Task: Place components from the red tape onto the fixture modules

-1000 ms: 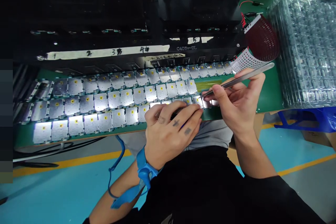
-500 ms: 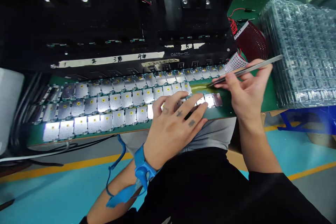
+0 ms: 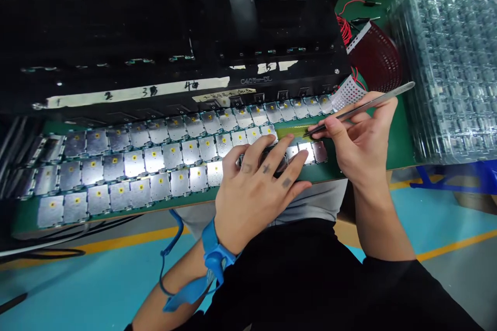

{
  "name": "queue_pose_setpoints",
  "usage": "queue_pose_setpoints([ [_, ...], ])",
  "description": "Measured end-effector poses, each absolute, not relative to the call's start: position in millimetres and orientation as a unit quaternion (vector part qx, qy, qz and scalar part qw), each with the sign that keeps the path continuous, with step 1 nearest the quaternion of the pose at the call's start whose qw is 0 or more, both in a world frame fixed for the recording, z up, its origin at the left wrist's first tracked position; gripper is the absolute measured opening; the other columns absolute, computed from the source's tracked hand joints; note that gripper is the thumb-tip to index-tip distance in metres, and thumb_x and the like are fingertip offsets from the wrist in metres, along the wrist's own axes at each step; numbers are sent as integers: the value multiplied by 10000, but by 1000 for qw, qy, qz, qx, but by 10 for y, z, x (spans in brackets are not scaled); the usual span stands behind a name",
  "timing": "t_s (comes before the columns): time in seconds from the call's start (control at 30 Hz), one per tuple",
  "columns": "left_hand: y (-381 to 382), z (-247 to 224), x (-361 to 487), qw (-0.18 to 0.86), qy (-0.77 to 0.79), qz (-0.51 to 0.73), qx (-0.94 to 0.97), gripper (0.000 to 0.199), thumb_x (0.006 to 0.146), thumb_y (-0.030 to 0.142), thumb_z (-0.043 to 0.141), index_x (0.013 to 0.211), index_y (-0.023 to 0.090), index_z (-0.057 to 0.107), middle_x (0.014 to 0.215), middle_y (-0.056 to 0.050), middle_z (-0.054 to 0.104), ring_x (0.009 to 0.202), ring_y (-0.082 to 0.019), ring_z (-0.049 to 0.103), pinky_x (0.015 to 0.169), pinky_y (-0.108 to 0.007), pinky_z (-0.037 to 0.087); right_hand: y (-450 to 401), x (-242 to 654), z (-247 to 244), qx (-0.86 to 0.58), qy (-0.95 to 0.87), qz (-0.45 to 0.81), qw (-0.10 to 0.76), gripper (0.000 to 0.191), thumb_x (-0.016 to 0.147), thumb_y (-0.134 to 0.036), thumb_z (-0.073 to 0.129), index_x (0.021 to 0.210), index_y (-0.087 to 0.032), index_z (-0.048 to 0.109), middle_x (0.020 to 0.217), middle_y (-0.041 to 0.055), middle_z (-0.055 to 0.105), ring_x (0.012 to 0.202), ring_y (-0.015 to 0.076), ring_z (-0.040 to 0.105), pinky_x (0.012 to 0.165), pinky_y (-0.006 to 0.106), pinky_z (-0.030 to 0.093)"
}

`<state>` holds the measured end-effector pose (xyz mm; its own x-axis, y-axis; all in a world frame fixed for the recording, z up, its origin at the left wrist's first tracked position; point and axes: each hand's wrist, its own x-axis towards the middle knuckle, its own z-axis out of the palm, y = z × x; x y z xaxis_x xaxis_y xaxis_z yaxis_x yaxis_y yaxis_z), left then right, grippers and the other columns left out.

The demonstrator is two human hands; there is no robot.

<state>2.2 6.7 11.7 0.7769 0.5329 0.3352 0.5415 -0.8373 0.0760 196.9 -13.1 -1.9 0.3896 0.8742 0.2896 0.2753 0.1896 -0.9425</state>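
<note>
My right hand [image 3: 359,145] grips a pair of metal tweezers [image 3: 367,107], the tips pointing left and down. Those tips are at the right end of a yellowish translucent strip [image 3: 290,133]; whether they pinch it I cannot tell. Spread over the front rows of small metal-faced circuit boards [image 3: 179,183], my left hand [image 3: 258,181] has its fingers apart, with fingertips near the strip. It hides several boards beneath it. A few more boards [image 3: 319,151] show just right of its fingers. Most of the boards bear a small yellow mark.
Behind the rows stands a black machine [image 3: 155,26] with numbered tape labels. Clear plastic trays [image 3: 450,72] are stacked at the right, beside a dark red ribbon cable [image 3: 378,59] and red wires [image 3: 344,31]. A blue wrist strap [image 3: 215,258] with a cord circles my left wrist.
The view has shifted slightly, so the rows sit further left. The tweezer tips have moved slightly down, and the yellowish strip now shows wider and flatter. My left hand stays over the boards.
</note>
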Motion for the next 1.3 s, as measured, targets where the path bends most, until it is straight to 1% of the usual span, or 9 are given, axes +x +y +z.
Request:
queue_pose_setpoints([
  [0.17,64,117,22,14,-288,-170,-942,431,948,521,560,1299,275,609,1392,-36,605,1233,-309,530,966,-467,332,-138,1950,-5,-576,-494,250,601,330,902,-335,664,1045,-308,368,795,-66,647,778,157,739,594,255,634],
  [0.33,66,120,20,10,-288,-169,-942,424,950,516,560,1301,283,610,1389,-35,608,1229,-307,532,967,-466,333,-147,1943,0,-581,-500,244,594,319,906,-346,658,1050,-312,375,801,-55,651,819,174,742,603,278,639],
  [0.67,68,134,29,12,-287,-170,-943,415,954,511,554,1291,276,616,1387,-32,611,1221,-303,538,956,-466,340,-140,1934,0,-581,-509,232,592,303,900,-324,664,1048,-314,400,773,-68,638,687,131,720,571,244,622],
  [0.87,65,119,25,12,-286,-170,-943,417,960,506,545,1295,267,614,1394,-36,604,1222,-306,540,954,-467,338,-133,1943,-18,-579,-515,223,592,298,907,-297,653,1063,-323,401,778,-74,648,686,125,719,588,247,624],
  [0.97,64,111,23,10,-286,-171,-943,424,954,508,555,1299,267,609,1395,-41,603,1224,-309,539,957,-468,337,-134,1948,-22,-578,-515,219,594,298,905,-312,655,1056,-322,398,788,-75,648,704,124,724,595,239,623],
  [1.17,70,113,15,-4,-281,-179,-943,434,936,491,594,1302,258,605,1391,-60,605,1216,-314,546,955,-468,342,-145,1943,-13,-586,-499,232,595,346,885,-400,675,1053,-318,384,797,-57,633,723,147,725,610,276,639],
  [1.3,71,117,13,-24,-282,-182,-942,448,925,479,615,1319,266,591,1406,-67,592,1227,-320,542,958,-477,348,-144,1933,8,-588,-495,231,597,367,867,-423,693,1023,-307,382,777,-54,630,711,149,723,595,270,643],
])
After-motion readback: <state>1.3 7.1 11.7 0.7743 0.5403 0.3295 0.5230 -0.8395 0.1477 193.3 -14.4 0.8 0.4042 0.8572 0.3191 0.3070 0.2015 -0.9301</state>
